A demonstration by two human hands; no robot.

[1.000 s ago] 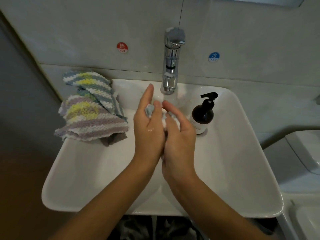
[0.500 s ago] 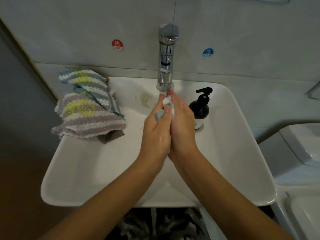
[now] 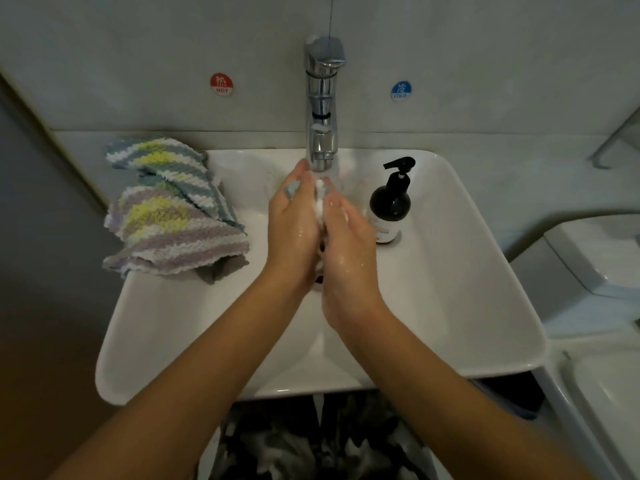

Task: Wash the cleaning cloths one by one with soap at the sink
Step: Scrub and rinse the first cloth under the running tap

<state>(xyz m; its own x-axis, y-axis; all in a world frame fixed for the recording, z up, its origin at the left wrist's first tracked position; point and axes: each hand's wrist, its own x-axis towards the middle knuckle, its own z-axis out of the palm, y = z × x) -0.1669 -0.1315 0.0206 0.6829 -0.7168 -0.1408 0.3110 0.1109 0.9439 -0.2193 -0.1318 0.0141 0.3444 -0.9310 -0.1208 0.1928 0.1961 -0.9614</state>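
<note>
**Cloth under the tap, rubbed between two palms**

Head view: left hand and right hand pressed palm to palm over the middle of the sink, just below the faucet spout. Sandwiched between them, a small soapy cloth, only white lather and a grey-blue corner showing at the fingertips. Left fingers fairly straight along the cloth; right fingers slightly curved over it, thumb side hidden. Both backs wet and shiny. Cannot tell whether water is running.

Risks, as judgement: slick lather, so the cloth likely to squirt out of the palms and drop toward the drain if pressure goes uneven. Soap bottle standing on the basin just beside the right hand, easy to knock over with an outward elbow or wrist swing. Stack of striped cloths perched on the left rim, part overhanging the basin; splashes could wet them, or a nudge could slide them in.

Count: one cloth in hand; at least two striped cloths stacked, with a grey edge beneath that may be a third; one soap bottle; one faucet; two wall stickers, hot and cold.
</note>
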